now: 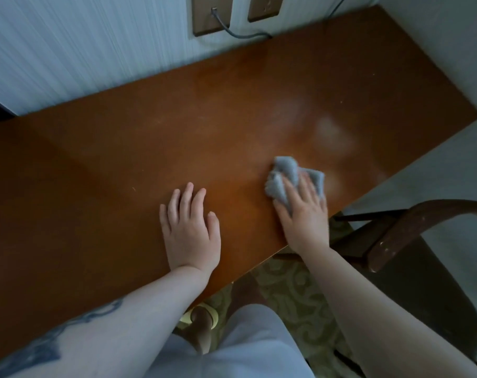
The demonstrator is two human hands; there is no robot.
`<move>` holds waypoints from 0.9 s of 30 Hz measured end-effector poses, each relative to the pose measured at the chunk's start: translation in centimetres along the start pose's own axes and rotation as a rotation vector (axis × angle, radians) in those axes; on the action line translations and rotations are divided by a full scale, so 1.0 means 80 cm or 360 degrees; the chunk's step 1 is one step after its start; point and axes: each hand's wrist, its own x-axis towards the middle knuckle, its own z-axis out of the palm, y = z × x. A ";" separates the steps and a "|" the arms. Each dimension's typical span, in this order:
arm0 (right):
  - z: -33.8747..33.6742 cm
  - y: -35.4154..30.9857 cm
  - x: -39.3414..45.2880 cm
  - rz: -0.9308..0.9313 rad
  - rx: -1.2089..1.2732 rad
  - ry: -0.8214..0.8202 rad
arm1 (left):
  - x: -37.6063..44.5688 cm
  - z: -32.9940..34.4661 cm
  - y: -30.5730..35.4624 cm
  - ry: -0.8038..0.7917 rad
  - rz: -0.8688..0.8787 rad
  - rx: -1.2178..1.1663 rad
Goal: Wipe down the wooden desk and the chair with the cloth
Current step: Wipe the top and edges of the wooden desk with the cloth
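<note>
- Now, right hand [302, 214] on the cloth [289, 178], fingers spread and pressing it flat to the desk [123, 159]; grip not curled round it, palm down.
- Cloth grey, bunched, near the front edge of the desk, toward its right part; folds poking out ahead of and beside the fingertips.
- Left hand [189, 230] flat on bare wood just left of the cloth hand, fingers straight and together, holding nothing.
- Desk top brown and glossy, with pale smeared patches beyond the cloth.
- Chair [412, 241] dark wood, at the right, its curved back rail beside the desk's front corner; seat partly hidden under the right forearm.
- No containers in view.
- Wall [68, 50] behind the desk pale and striped, with two tan socket plates [210, 15]; cable [232, 32] plugged into the left plate and trailing along the desk's back edge.
- Patterned carpet [286, 290] below the front edge, a foot in a yellow sandal [202, 317] on it.
- Dark tattoo [41, 347] on the left forearm.
</note>
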 end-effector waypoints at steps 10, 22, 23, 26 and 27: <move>0.017 -0.110 0.019 -0.0698 -0.0157 -0.0357 | 0.001 -0.002 0.000 0.0015 -0.0023 -0.0057; 0.024 -0.108 -0.005 -0.0545 -0.0106 -0.0185 | 0.001 -0.003 0.003 0.0028 -0.0023 -0.0054; 0.015 -0.098 0.014 -0.0645 -0.0144 -0.0276 | 0.002 -0.003 0.003 0.0020 -0.0022 -0.0054; 0.004 -0.047 0.036 0.0038 -0.0013 -0.0159 | 0.001 -0.001 0.002 0.0004 -0.0030 -0.0050; 0.006 -0.035 0.027 0.0348 0.0073 0.0000 | 0.001 0.000 0.002 0.0009 -0.0034 -0.0040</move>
